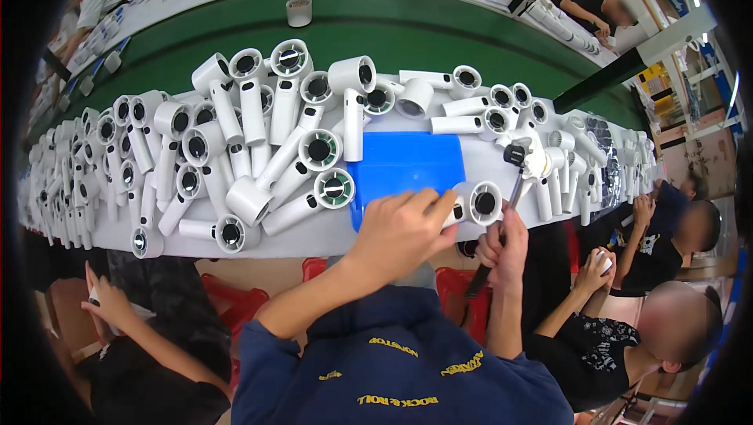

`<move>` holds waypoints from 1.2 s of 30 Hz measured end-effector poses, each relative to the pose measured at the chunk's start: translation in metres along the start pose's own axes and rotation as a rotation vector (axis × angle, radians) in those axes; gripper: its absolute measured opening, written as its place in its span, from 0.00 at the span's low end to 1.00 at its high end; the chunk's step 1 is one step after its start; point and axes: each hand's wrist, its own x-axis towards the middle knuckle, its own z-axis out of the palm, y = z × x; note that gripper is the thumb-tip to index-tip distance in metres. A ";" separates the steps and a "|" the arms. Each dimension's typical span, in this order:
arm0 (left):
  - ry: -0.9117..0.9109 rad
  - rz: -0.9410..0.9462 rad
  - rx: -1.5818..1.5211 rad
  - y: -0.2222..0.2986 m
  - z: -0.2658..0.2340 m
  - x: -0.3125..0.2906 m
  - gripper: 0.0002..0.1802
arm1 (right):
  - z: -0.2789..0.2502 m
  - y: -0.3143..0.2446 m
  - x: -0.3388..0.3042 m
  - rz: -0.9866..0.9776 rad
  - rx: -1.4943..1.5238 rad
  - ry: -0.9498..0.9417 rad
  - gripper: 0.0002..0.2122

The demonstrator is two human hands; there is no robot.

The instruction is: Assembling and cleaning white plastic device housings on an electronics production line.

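Observation:
My left hand (401,229) is closed around the handle of a white handheld fan (469,193), whose round head with a dark centre points up and to the right. In my right hand (504,246) is a slim tool with a dark handle (477,282) and a thin shaft; its exact kind is unclear. The shaft rises just right of the fan head. Beneath and beyond my left hand lies a blue plastic tray (408,160). Past the shaft's upper end stand a small black round part (514,153) and a white crumpled piece (537,163).
Many white fans (251,103) lie heaped on the white table to the left. Others (580,150) lie to the right, near dark plastic wrap (608,162). Behind runs a green belt (376,29) with a small cup (299,10). Co-workers sit on both sides.

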 end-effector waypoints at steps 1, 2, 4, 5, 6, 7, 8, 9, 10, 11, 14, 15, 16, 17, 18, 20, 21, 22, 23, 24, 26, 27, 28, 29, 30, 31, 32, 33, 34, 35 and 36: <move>0.015 -0.002 -0.034 -0.007 0.016 0.003 0.22 | -0.010 -0.006 0.000 -0.003 -0.152 0.019 0.24; 0.007 -0.033 -0.093 -0.012 0.034 0.008 0.23 | -0.020 -0.014 0.000 0.019 -0.202 0.048 0.27; -0.021 0.028 -0.065 -0.024 0.065 0.021 0.22 | -0.036 -0.031 -0.006 0.023 -0.290 0.035 0.29; -0.056 0.092 -0.032 -0.030 0.077 0.027 0.21 | -0.043 -0.037 -0.009 0.028 -0.349 0.034 0.29; -0.053 0.095 -0.034 -0.034 0.086 0.030 0.21 | -0.044 -0.043 -0.012 0.032 -0.442 0.030 0.26; -0.050 0.107 -0.045 -0.038 0.093 0.033 0.21 | -0.050 -0.043 -0.011 0.030 -0.443 0.030 0.26; -0.050 0.118 -0.060 -0.038 0.098 0.034 0.20 | -0.055 -0.042 -0.011 0.029 -0.536 0.024 0.25; -0.051 0.117 -0.063 -0.041 0.101 0.035 0.20 | -0.059 -0.041 -0.012 0.029 -0.628 0.016 0.23; -0.020 0.101 -0.093 -0.045 0.103 0.034 0.20 | -0.061 -0.044 -0.010 0.022 -0.725 0.026 0.20; 0.014 0.086 -0.125 -0.047 0.104 0.034 0.19 | -0.065 -0.043 -0.006 0.022 -0.729 0.027 0.20; 0.013 0.041 -0.206 -0.048 0.105 0.034 0.17 | -0.080 -0.037 0.005 -0.377 -1.363 0.037 0.20; 0.004 0.029 -0.238 -0.048 0.104 0.034 0.17 | -0.083 -0.038 0.008 -0.370 -1.385 0.041 0.20; 0.005 0.023 -0.237 -0.049 0.107 0.035 0.17 | -0.086 -0.038 0.010 -0.363 -1.406 0.045 0.21; -0.031 0.012 -0.237 -0.050 0.108 0.038 0.17 | -0.087 -0.038 0.012 -0.357 -1.428 0.047 0.21; -0.068 0.001 -0.237 -0.051 0.109 0.040 0.17 | -0.085 -0.042 0.011 -0.343 -1.427 0.035 0.23; -0.086 -0.015 -0.236 -0.052 0.110 0.045 0.18 | -0.088 -0.046 0.012 -0.284 -1.375 0.032 0.23; -0.105 -0.025 -0.237 -0.052 0.111 0.047 0.18 | -0.091 -0.048 0.013 -0.226 -1.322 0.035 0.23; -0.106 -0.027 -0.238 -0.052 0.113 0.048 0.18 | -0.097 -0.045 0.015 -0.281 -1.299 0.039 0.23; -0.078 0.000 -0.223 -0.050 0.116 0.050 0.19 | -0.098 -0.044 0.016 -0.278 -1.301 0.037 0.23; -0.051 0.028 -0.207 -0.050 0.118 0.051 0.19 | -0.096 -0.042 0.017 -0.347 -1.375 0.064 0.24; -0.045 0.018 -0.209 -0.048 0.121 0.049 0.19 | -0.093 -0.035 0.018 -0.403 -1.474 0.050 0.24; -0.039 0.010 -0.209 -0.047 0.121 0.049 0.19 | -0.096 -0.038 0.018 -0.398 -1.478 0.054 0.24; -0.042 0.011 -0.215 -0.047 0.122 0.050 0.19 | -0.098 -0.042 0.018 -0.333 -1.459 0.049 0.24; -0.039 0.016 -0.216 -0.050 0.121 0.050 0.19 | -0.098 -0.045 0.017 -0.267 -1.440 0.038 0.24; -0.036 0.021 -0.216 -0.051 0.121 0.050 0.19 | -0.096 -0.050 0.018 -0.238 -1.374 0.034 0.23; -0.038 0.016 -0.219 -0.050 0.123 0.049 0.19 | -0.100 -0.049 0.016 -0.242 -1.293 0.056 0.23; -0.038 0.018 -0.217 -0.051 0.124 0.050 0.19 | -0.103 -0.048 0.016 -0.250 -1.210 0.076 0.24; -0.038 0.019 -0.215 -0.052 0.125 0.050 0.19 | -0.100 -0.049 0.012 -0.286 -1.069 0.088 0.23; -0.038 0.014 -0.213 -0.053 0.125 0.050 0.19 | -0.101 -0.050 0.013 -0.370 -1.051 0.093 0.23; -0.039 0.019 -0.223 -0.052 0.126 0.051 0.19 | -0.103 -0.050 0.013 -0.452 -1.031 0.106 0.22; -0.040 0.024 -0.234 -0.051 0.126 0.052 0.19 | -0.103 -0.048 0.013 -0.497 -1.117 0.146 0.22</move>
